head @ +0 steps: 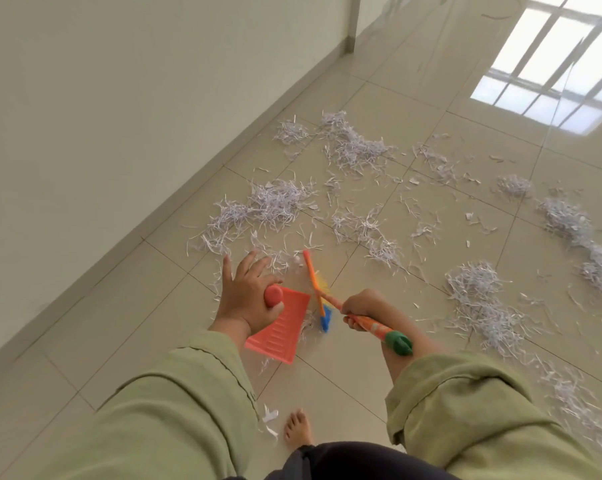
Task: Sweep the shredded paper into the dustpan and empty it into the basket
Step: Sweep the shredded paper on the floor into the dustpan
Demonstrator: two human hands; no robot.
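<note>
Shredded paper (278, 202) lies in white clumps and loose strips over the tiled floor, from beside the wall to the right edge. My left hand (244, 296) holds the red knob of the dustpan's handle between thumb and forefinger, the other fingers spread. The orange dustpan (282, 330) hangs below it near the floor, with a few strips at its right edge. My right hand (361, 308) grips the orange handle of the broom (375, 327), which ends in a green cap. Its blue and yellow head (324, 318) sits just right of the pan. No basket is in view.
A pale wall with a skirting board (174, 199) runs diagonally along the left. My bare foot (297, 427) stands on the tiles below the pan, with a few scraps beside it. Bright window light reflects off the floor (549, 81) at the top right.
</note>
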